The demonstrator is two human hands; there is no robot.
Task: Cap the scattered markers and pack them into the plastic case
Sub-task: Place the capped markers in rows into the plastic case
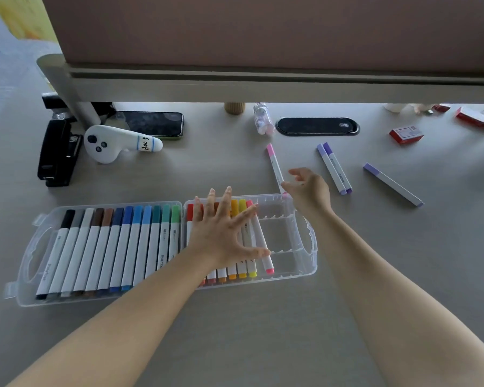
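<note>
A clear plastic case [305, 263] lies open on the table. Its left half holds a full row of capped markers [109, 247], black through green. In the right half sit several red, orange, yellow and pink markers, and the slots at its right end hold none. My left hand [224, 233] presses flat on those markers, fingers spread. My right hand [309, 191] hovers just beyond the case with loosely bent fingers, its thumb at the near end of a loose pink marker [274, 166]. Two purple markers [334, 170] lie side by side to the right. A lone lilac marker [393, 185] lies farther right.
At the back left are a black stapler [58, 155], a white controller [115, 142] and a phone [154, 124]. A small bottle [261, 120] and a black oval cable port [317, 126] sit below the desk partition [263, 37]. Red boxes [406, 134] lie far right.
</note>
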